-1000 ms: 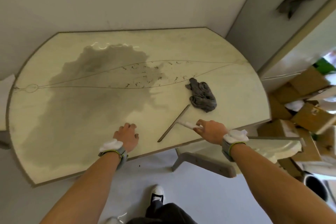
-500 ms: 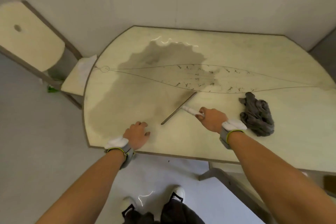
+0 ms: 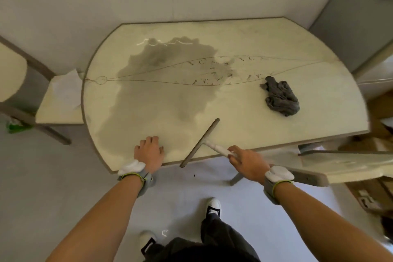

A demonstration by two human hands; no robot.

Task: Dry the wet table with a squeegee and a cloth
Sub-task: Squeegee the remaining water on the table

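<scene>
Fingers [image 3: 232,155] of the right hand [image 3: 248,162] curl round the white handle of the squeegee [image 3: 200,142] at the near edge of the worktop [image 3: 287,49], left hand [image 3: 148,152] spread flat nearby; pressing the blade evenly should drag the puddle [image 3: 161,95] off, cloth [image 3: 280,98] waiting far right.

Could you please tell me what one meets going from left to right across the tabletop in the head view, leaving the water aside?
left hand resting on the near edge → squeegee → right hand gripping its handle → cloth, crumpled, farther back
</scene>
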